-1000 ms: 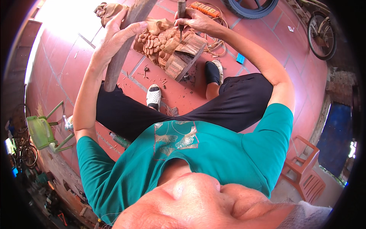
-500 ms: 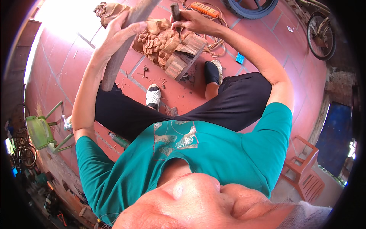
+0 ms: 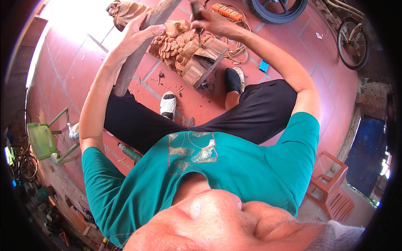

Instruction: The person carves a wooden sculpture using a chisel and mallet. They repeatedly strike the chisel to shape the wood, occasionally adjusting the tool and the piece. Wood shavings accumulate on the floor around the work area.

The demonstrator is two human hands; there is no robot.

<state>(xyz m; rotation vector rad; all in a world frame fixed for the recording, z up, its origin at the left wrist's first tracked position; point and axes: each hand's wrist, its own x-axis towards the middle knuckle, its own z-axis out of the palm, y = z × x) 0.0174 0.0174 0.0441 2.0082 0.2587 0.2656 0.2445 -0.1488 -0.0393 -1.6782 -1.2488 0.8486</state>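
The left hand (image 3: 135,37) is clamped on a club (image 3: 133,60); the right hand (image 3: 215,23) grips a chisel (image 3: 195,11), tip at the carving (image 3: 181,48), which lies on the floor (image 3: 289,56), well in from its right edge.

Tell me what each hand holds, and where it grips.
The left hand holds a long wooden bar, around its upper visible part; the right hand holds a chisel by its handle.

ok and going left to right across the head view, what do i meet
Green plastic stool → left hand holding a wooden bar → right hand holding a chisel → small blue object → reddish-brown plastic chair.
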